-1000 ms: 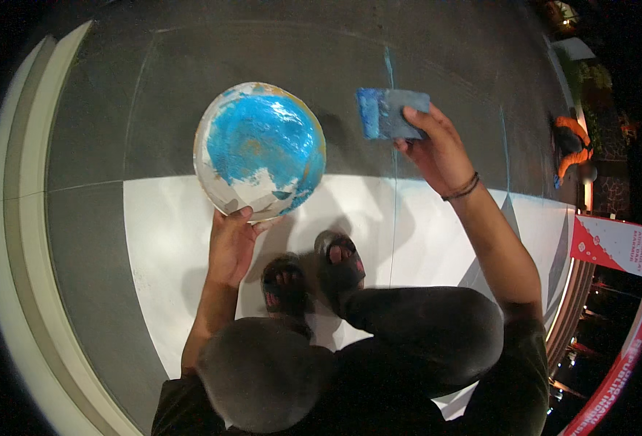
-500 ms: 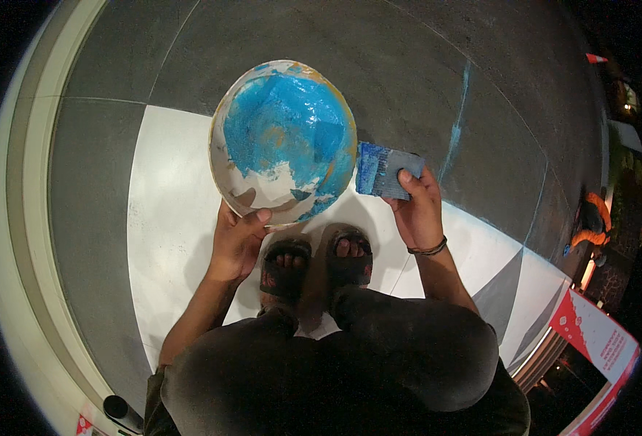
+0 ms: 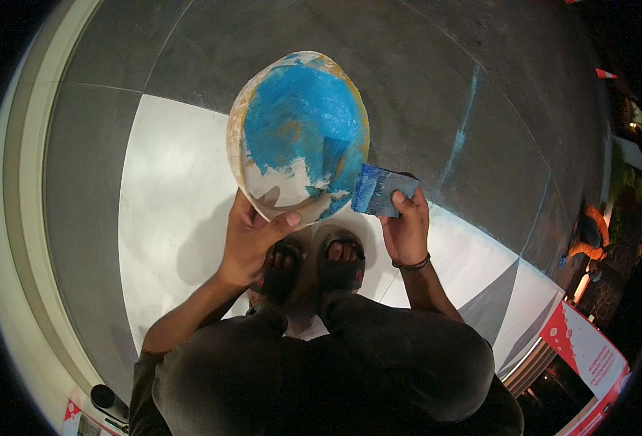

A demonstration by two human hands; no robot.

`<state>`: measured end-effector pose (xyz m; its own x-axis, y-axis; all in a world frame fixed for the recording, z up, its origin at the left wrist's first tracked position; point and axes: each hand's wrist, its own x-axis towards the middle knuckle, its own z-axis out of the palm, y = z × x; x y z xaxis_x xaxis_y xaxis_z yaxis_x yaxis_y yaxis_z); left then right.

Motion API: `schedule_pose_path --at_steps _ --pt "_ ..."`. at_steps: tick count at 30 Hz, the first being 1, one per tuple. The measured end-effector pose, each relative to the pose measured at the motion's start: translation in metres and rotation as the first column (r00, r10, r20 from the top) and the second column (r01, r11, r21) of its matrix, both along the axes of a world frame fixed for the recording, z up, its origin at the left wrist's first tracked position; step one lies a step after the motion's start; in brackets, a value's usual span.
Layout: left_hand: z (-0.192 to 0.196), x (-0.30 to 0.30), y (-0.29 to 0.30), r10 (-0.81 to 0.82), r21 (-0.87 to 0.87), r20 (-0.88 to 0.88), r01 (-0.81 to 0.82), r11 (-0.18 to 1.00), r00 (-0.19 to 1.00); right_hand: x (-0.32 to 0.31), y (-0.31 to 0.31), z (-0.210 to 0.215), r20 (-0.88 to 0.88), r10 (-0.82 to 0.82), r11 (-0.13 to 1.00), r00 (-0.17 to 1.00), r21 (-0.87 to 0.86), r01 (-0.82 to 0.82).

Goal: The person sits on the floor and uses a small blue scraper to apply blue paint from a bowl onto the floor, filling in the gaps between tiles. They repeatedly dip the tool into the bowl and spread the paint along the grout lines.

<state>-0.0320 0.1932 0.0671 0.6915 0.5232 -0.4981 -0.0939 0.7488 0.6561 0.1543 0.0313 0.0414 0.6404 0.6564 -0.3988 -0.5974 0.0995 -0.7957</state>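
Note:
My left hand (image 3: 252, 240) grips the near rim of a round white bowl (image 3: 303, 138), thumb on the inside and fingers beneath. Wet blue paint coats most of its inner wall, with orange-yellow smears along the rim and a bare white patch at the near side. The bowl is tilted to the right. In my right hand (image 3: 408, 229) is a flat, grey-blue rectangular pad (image 3: 386, 191), its left edge caked with darker blue paint. Thumb on top, fingers under, I hold it by the right part. The pad's painted edge is right at the bowl's right rim; whether they touch I cannot tell.
Below lies a floor painted dark grey (image 3: 408, 80) and white (image 3: 168, 203), with a blue paint streak (image 3: 460, 134) to the right. My sandalled feet (image 3: 341, 258) stand on the white part. A pale kerb (image 3: 26, 203) runs along the left. A crouching person (image 3: 590, 232) and a red-white banner (image 3: 586, 349) are far right.
The bowl has shifted right and tipped more toward the right, showing its outer left side. The pad has dropped slightly nearer to me, still beside the rim.

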Motion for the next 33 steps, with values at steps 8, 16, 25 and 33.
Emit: schedule_pose_path --at_steps 8,16,25,33 --pt "-0.001 0.003 -0.006 -0.001 0.035 -0.029 0.002 0.999 1.000 -0.008 -0.004 -0.013 -0.015 0.011 1.000 1.000 -0.016 -0.011" --pt "-0.007 0.002 -0.014 0.065 0.047 -0.051 -0.063 0.997 0.997 -0.006 -0.008 -0.011 0.219 0.179 0.966 0.959 -0.223 -0.130" --pt "-0.005 0.003 -0.009 0.055 0.078 -0.044 -0.052 0.996 0.998 0.009 -0.003 0.027 0.491 0.467 0.842 0.736 -0.502 -0.199" --pt "-0.015 0.006 -0.002 -0.059 0.124 -0.029 0.062 0.990 0.998 0.041 0.085 0.051 0.502 0.827 0.432 -0.251 -0.855 -0.288"
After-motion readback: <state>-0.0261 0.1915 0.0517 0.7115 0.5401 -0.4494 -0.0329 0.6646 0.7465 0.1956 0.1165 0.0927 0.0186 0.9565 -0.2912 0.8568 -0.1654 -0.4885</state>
